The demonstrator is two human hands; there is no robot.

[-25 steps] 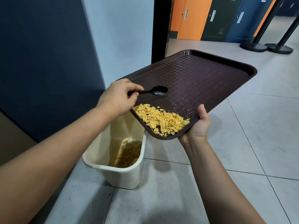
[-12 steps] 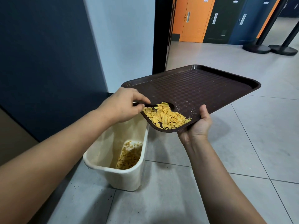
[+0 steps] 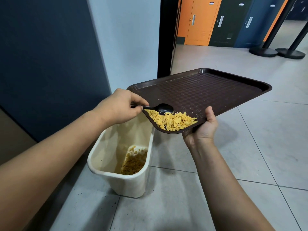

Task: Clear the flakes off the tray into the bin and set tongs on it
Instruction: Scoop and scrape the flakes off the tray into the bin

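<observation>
Head view: the left hand point(image 3: 119, 106) has its fingers point(image 3: 139, 100) curled around the handle of a black spoon point(image 3: 160, 108), pinching it near the end, with the spoon's bowl lying on the tray surface just above the flakes point(image 3: 172, 120). The right hand point(image 3: 202, 128) grips the near edge of the brown tray point(image 3: 208, 90), thumb on top of the rim and the remaining fingers hidden underneath. Yellow flakes are heaped in the tray's near corner, between the two hands, and a few crumbs are scattered a little further up its textured surface. That corner is tilted down and hangs over the open top of the cream bin point(image 3: 123, 164), which stands on the tiled floor point(image 3: 233, 164) against a dark wall and already holds flakes at its bottom. Coloured lockers point(image 3: 216, 20) show beyond the doorway.
</observation>
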